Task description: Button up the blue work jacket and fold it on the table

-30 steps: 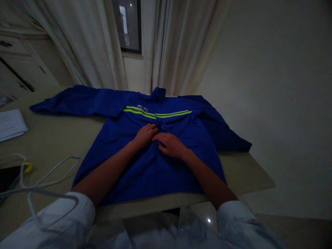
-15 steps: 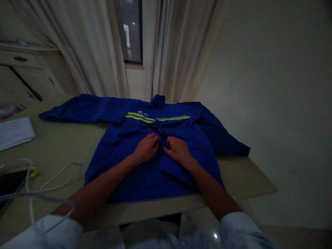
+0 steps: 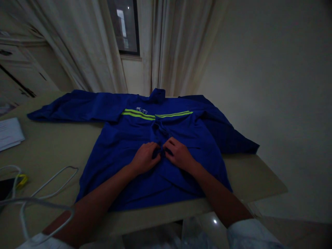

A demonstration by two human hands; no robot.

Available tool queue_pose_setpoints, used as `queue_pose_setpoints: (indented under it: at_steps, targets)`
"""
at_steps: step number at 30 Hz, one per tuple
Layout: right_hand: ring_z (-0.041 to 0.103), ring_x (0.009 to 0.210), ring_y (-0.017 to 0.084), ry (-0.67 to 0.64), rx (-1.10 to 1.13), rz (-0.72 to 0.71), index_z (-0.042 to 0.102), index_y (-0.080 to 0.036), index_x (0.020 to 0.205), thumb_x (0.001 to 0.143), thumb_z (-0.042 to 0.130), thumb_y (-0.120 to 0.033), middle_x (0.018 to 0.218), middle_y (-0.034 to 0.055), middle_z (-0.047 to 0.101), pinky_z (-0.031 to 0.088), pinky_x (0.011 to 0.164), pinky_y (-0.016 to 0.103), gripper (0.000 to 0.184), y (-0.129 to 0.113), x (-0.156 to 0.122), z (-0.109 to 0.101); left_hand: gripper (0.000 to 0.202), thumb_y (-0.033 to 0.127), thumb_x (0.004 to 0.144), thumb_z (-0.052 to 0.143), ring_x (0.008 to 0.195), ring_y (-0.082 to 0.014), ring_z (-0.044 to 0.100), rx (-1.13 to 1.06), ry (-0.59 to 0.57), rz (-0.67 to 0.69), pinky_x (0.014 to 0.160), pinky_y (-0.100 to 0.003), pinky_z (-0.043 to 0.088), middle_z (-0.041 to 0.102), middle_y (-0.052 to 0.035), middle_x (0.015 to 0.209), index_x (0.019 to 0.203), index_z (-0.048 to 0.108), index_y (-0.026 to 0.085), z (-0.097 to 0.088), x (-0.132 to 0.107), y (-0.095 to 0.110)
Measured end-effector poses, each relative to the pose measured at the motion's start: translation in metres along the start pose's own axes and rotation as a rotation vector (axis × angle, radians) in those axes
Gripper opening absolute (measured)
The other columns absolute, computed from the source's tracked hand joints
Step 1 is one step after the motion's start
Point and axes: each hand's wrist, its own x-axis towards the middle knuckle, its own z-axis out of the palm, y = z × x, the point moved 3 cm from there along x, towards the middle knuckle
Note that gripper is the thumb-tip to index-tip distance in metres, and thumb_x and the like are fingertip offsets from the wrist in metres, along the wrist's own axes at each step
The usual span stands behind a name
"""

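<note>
So compared with a second ago, both hands have worked their way down the front of the blue jacket (image 3: 116,152): they were bunched up just under the yellow-green stripes (image 3: 140,114), and now they're about halfway between those and the hem. The front opening above them has spread into a ruffled gap that wasn't showing like that before. The left hand (image 3: 146,157) and right hand (image 3: 178,154) are curled in close to each other, fingertips pinching the cloth at the opening, though I can't tell if there's a button in there. Jacket's lying spread out on the table (image 3: 249,176), collar (image 3: 157,95) at the far end, hem toward the person. Left of the jacket there's some paper (image 3: 10,134), and nearer than that a looped pale cable (image 3: 33,200) by a yellow thing (image 3: 22,181) too blurry to name. Past the jacket are long curtains (image 3: 178,48) with a dark window (image 3: 124,27) between them, a cabinet (image 3: 20,65) off beyond its left sleeve, and a plain wall (image 3: 272,86) to its right, all pretty dim
</note>
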Motion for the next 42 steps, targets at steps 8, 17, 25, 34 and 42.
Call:
queue_pose_setpoints:
  at_steps: [8,17,25,34,42]
  targets:
    - [0.063,0.103,0.02,0.056,0.192,-0.03,0.065,-0.022,0.107,0.092,0.066,-0.013,0.108,0.0053,0.064,0.051,0.092,0.031,0.018,0.002,-0.001,0.0,0.01,0.03,0.096,0.058,0.092,-0.0263,0.059,0.208,0.055,0.039,0.08,-0.042,0.041,0.065,-0.0069,0.096,0.098,0.063,0.022,-0.006,-0.003,0.01]
    - [0.059,0.096,0.024,0.056,-0.172,-0.091,0.07,-0.021,0.098,0.091,0.064,-0.017,0.101,0.0083,0.066,0.046,0.086,0.036,0.01,-0.012,-0.003,0.001,0.015,0.029,0.098,0.057,0.09,-0.0258,0.056,0.351,0.157,0.232,0.083,-0.043,0.04,0.064,-0.0076,0.088,0.086,0.063,0.023,-0.01,-0.006,0.016]
    - [0.059,0.09,0.023,0.092,-0.239,0.037,0.067,-0.02,0.099,0.089,0.063,-0.016,0.101,0.0083,0.066,0.045,0.082,0.036,0.011,-0.012,-0.003,0.008,0.014,0.025,0.097,0.056,0.086,-0.0241,0.055,0.34,0.162,0.257,0.081,-0.042,0.04,0.063,-0.0064,0.085,0.087,0.065,0.022,-0.007,-0.004,0.015]
    - [0.059,0.091,0.025,0.105,-0.302,0.038,0.066,-0.02,0.099,0.092,0.06,-0.013,0.1,0.0094,0.066,0.044,0.081,0.037,0.012,-0.014,-0.002,0.011,0.014,0.025,0.095,0.058,0.085,-0.0229,0.056,0.298,0.159,0.277,0.081,-0.042,0.041,0.064,-0.0064,0.084,0.085,0.067,0.022,-0.01,-0.003,0.015]
    - [0.056,0.092,0.026,0.144,-0.357,-0.043,0.067,-0.021,0.094,0.094,0.06,-0.015,0.097,0.01,0.066,0.041,0.081,0.04,0.009,-0.017,-0.006,0.008,0.012,0.025,0.096,0.057,0.087,-0.0239,0.056,0.302,0.154,0.263,0.081,-0.042,0.041,0.064,-0.0066,0.085,0.09,0.068,0.023,-0.009,-0.004,0.015]
